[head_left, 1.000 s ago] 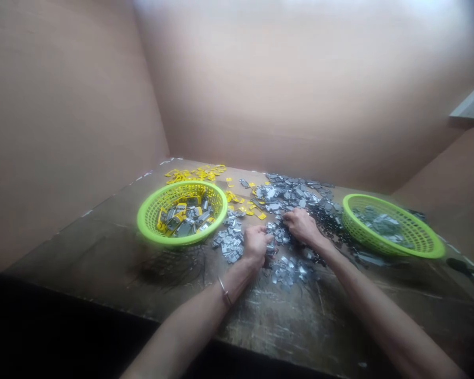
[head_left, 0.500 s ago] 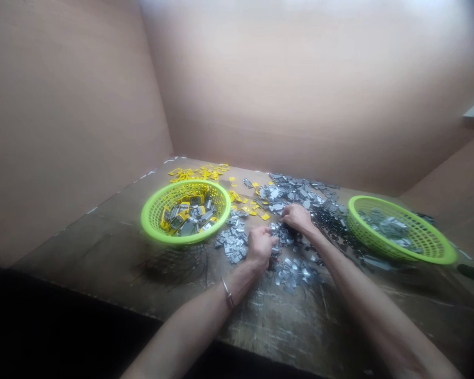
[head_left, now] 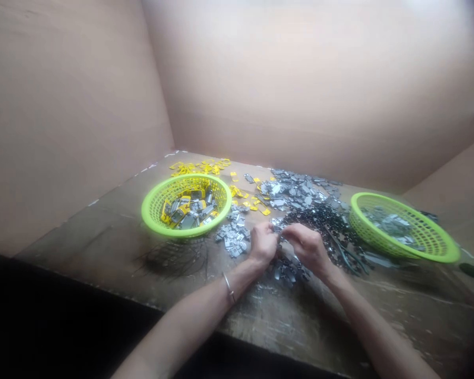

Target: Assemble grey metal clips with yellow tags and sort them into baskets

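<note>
My left hand (head_left: 264,243), with a metal bangle (head_left: 228,288) on its wrist, is closed in a pinch over the middle of the table. Close beside it on the right, my right hand (head_left: 308,247) is also pinched, its fingertips almost meeting the left ones. Whatever lies between the fingers is too small to make out. Silver metal pieces (head_left: 234,238) lie left of my left hand, and more (head_left: 288,271) lie below the hands. Small black parts (head_left: 319,221) are heaped behind my right hand.
A green basket (head_left: 150,225) at left holds yellow and grey pieces. Another green basket (head_left: 444,251) at right holds silver pieces. Yellow frames (head_left: 189,168) and grey plates (head_left: 300,187) lie at the back. Dark-handled pliers (head_left: 347,255) lie left of the right basket.
My right hand has come back from the grey pile toward me and now sits beside my left hand. The pliers and more of the black heap have come into sight.
</note>
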The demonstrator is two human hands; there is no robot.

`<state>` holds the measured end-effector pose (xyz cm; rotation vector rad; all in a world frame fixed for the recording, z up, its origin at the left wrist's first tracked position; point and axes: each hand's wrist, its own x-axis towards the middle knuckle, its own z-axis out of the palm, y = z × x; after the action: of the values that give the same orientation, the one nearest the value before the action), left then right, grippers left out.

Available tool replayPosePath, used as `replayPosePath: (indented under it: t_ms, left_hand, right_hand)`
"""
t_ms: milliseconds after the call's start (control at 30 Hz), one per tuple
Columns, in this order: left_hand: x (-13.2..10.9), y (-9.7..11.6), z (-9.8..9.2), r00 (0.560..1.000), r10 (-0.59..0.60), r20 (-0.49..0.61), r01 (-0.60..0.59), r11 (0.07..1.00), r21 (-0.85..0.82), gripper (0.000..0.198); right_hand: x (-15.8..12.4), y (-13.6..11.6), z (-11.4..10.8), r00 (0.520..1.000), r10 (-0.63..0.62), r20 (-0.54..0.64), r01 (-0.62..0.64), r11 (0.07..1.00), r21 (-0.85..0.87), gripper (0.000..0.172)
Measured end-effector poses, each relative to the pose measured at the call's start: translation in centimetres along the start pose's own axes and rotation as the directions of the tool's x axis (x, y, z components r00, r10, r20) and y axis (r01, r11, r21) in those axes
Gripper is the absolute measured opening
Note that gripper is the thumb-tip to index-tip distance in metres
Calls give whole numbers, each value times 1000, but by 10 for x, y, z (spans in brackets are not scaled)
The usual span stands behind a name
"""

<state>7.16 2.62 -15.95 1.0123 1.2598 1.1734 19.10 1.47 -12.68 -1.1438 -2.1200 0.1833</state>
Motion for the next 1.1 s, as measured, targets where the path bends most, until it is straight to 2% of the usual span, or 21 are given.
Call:
replayPosePath:
  t_ms: [67, 133, 233, 333, 400, 467, 533, 633, 700, 800, 933, 1100]
  left_hand:
    - [-1, 0, -1, 991, 128, 35, -131, 986, 104, 18]
    - [-3, 1, -1, 977, 206, 51, -212, 958, 193, 19]
    - [-6, 4, -1, 960, 274, 52, -277, 914, 298, 18]
    - [-11, 9, 0, 929, 364, 74, -365, 857, 364, 16]
    - [-13, 11, -1, 913, 392, 109, -403, 830, 387, 14]
    - [-14, 11, -1, 911, 385, 147, -411, 823, 392, 12]
    - [-12, 11, -2, 919, 349, 182, -393, 839, 377, 11]
    - [-8, 8, -2, 937, 260, 235, -325, 895, 306, 12]
    - [-6, 6, -1, 944, 206, 259, -269, 933, 238, 14]
    - [-6, 5, 0, 947, 114, 300, -166, 974, 153, 19]
    - [-8, 9, -1, 938, -9, 346, -13, 998, 63, 18]
    - [-12, 17, 0, 930, -82, 358, 134, 983, -123, 17]
  right_hand:
    - [-2, 1, 3, 1000, -4, -30, 3, 1000, -7, 16]
    - [-2, 2, 4, 1000, 5, -29, -6, 999, -31, 17]
    - [-4, 2, 5, 1000, -23, 1, 23, 987, -158, 21]
    - [-9, 3, 8, 993, -114, 11, 112, 945, -307, 25]
    - [-10, 3, 9, 988, -151, 14, 147, 932, -331, 25]
    - [-10, 3, 7, 991, -134, 14, 133, 950, -284, 25]
    - [-8, 4, 3, 998, -58, 16, 60, 981, -183, 24]
    - [-4, 7, -5, 993, 90, 76, -94, 994, 51, 16]
    - [-3, 10, -9, 976, 169, 136, -196, 956, 220, 13]
    - [-3, 14, -10, 940, 280, 194, -335, 864, 377, 20]
    - [-5, 18, -9, 903, 358, 239, -428, 808, 406, 21]
    - [-5, 20, -10, 907, 338, 250, -408, 850, 333, 18]
